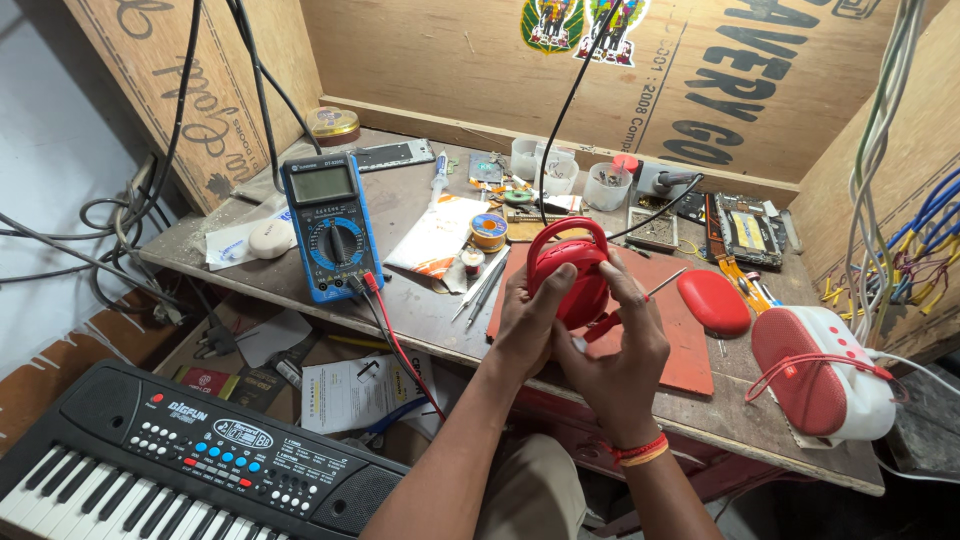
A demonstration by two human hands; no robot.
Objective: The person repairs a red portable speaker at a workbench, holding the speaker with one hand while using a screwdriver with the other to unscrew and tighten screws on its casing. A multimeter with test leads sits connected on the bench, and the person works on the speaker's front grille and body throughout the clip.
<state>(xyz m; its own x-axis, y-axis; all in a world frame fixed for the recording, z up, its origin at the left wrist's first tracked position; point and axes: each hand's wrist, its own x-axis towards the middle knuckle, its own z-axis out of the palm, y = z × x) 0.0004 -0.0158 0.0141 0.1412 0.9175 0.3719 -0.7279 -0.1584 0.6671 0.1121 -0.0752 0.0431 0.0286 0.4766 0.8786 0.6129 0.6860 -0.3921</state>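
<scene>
Holding a small red speaker (566,275) between both palms, the person keeps it raised just above the front part of the counter (420,310), over a rust-red mat (680,345). The left hand (525,325) cups it from about 8 o'clock, fingers wrapped up its left flank; the right hand (625,345) closes on it from about 4 o'clock, fingers curled over the right side and front. Neither hand is nearer: both touch it. The speaker's long axis runs from 6 to 12 o'clock, its looped carry handle at the 12 o'clock end, away from the wrists. Its body is a rounded oval, matt, with a smooth handle rim; whether the face is fabric mesh cannot be told.

At 3 o'clock from the hands lies a glossy red oval shell (713,300), and further at 4 o'clock a red-and-white speaker (822,372) with a cloth-like front. At 10 o'clock a blue multimeter (331,225) lies flat, its red and black leads trailing off the edge. A black keyboard (170,460) sits at 8 o'clock, lower down
</scene>
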